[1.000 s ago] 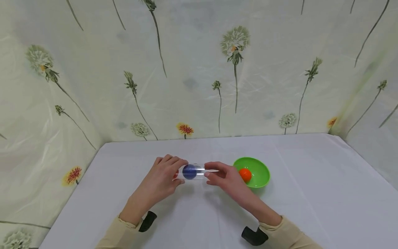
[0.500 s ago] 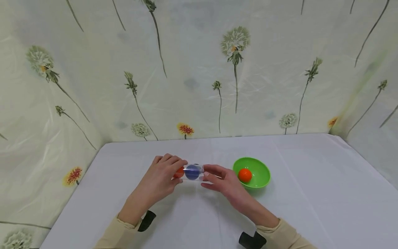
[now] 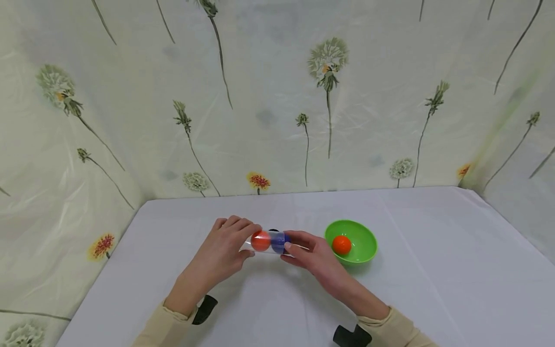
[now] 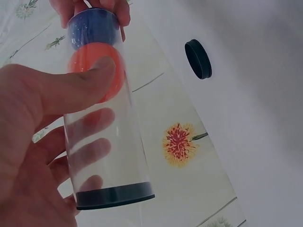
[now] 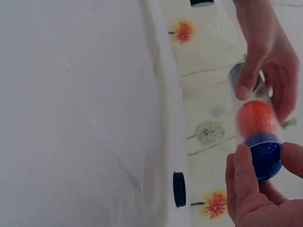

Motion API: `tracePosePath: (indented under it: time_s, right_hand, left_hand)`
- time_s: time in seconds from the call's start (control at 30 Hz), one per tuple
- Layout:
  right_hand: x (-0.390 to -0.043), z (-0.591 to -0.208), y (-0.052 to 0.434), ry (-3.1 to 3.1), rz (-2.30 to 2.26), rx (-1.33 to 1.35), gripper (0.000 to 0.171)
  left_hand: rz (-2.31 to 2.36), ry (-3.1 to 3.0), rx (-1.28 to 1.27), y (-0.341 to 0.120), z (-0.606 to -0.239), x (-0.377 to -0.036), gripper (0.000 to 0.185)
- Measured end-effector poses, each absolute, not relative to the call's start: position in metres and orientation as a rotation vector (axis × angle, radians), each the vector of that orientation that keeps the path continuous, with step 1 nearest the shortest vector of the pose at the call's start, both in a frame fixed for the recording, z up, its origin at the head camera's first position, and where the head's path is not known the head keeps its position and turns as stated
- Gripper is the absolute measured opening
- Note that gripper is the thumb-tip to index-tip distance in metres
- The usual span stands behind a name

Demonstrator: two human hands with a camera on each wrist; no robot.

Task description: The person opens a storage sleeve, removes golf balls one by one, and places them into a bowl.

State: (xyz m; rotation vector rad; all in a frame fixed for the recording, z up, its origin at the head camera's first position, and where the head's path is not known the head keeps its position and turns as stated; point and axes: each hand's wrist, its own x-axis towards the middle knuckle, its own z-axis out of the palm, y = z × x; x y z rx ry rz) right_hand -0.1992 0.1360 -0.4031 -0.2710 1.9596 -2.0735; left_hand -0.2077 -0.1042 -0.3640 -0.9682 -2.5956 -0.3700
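While no writing or label can be read anywhere, one clear tube (image 3: 268, 242) is held level above the white surface (image 3: 433, 270), pinched at either end by the curled fingers of the left hand (image 3: 225, 250) and the right hand (image 3: 312, 253). Two balls are counted inside it, one orange (image 3: 260, 240), one blue (image 3: 279, 242); a second orange ball (image 3: 341, 244) is seen in one green bowl (image 3: 364, 236). One black cap (image 4: 198, 58) is seen on the surface.

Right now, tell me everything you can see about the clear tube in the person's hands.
The clear tube is a see-through plastic cylinder with a dark cap on one end. It is held roughly level above the white table. The left hand grips the capped end; the right hand holds the other end, fingers over its mouth. Inside, an orange ball and a blue ball sit touching, the blue one nearest the right hand.
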Motion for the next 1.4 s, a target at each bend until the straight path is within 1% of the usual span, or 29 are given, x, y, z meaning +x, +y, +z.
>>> tracePosePath:
  time_s: [0.3, 0.53, 1.0, 1.4]
  right_hand:
    - [-0.200, -0.404, 0.137, 2.006, -2.091, -0.269, 0.048]
    - [-0.198, -0.402, 0.138, 2.052, -2.066, -0.262, 0.049]
    - [-0.197, -0.397, 0.141, 2.099, -2.076, -0.220, 0.044]
    - [-0.195, -0.393, 0.141, 2.141, -2.055, -0.222, 0.044]
  left_hand:
    - [-0.399, -2.625, -0.946, -0.103, -0.368, -0.207, 0.051]
    - [-0.438, -2.641, -0.928, -0.102, -0.371, -0.208, 0.052]
    - [-0.486, -2.648, -0.910, -0.101, -0.373, -0.208, 0.053]
    - [-0.490, -2.667, -0.896, -0.099, -0.374, -0.208, 0.054]
